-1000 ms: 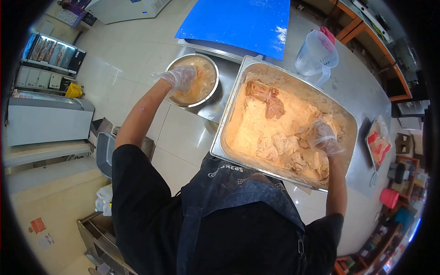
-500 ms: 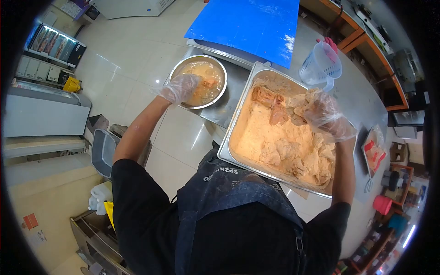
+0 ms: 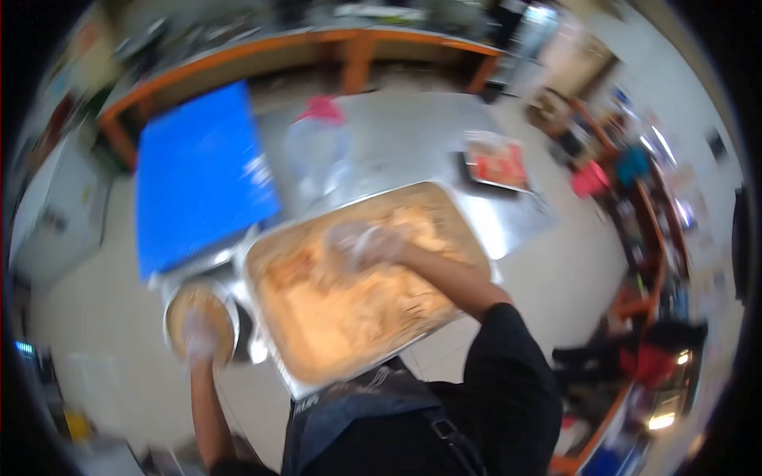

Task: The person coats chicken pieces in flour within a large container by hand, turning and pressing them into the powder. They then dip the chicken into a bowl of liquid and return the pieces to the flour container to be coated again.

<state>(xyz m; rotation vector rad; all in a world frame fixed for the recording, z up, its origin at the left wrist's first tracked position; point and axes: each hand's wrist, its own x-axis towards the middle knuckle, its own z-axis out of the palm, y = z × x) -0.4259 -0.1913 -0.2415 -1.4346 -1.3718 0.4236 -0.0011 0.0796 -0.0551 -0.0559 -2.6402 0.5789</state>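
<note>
My left hand (image 3: pixel 200 337), in a clear plastic glove, reaches into a round metal bowl (image 3: pixel 236 321) of cloudy liquid; its fingers are blurred. A large metal tray (image 3: pixel 481 258) holds orange-tinted flour (image 3: pixel 325 321) with coated pieces of what looks like chicken. Over the tray's far middle is my right hand (image 3: pixel 357 244), gloved the same way and smeared by motion. Reddish, less coated pieces (image 3: pixel 292 268) lie just left of it. More floury pieces (image 3: pixel 377 313) rest nearer to me. What the right fingers hold, I cannot tell.
A blue board (image 3: pixel 198 178) lies behind the bowl. On the steel table (image 3: pixel 413 131) stand a see-through plastic jug (image 3: pixel 317 151) and a small tray with a red-and-white package (image 3: pixel 496 161). Shelves (image 3: pixel 655 238) line the right, with a person in dark clothes (image 3: pixel 615 357) near them.
My view has swung to the right, blurring the scene. The left hand remains in the bowl. My right hand has moved from the tray's far right part toward the reddish pieces.
</note>
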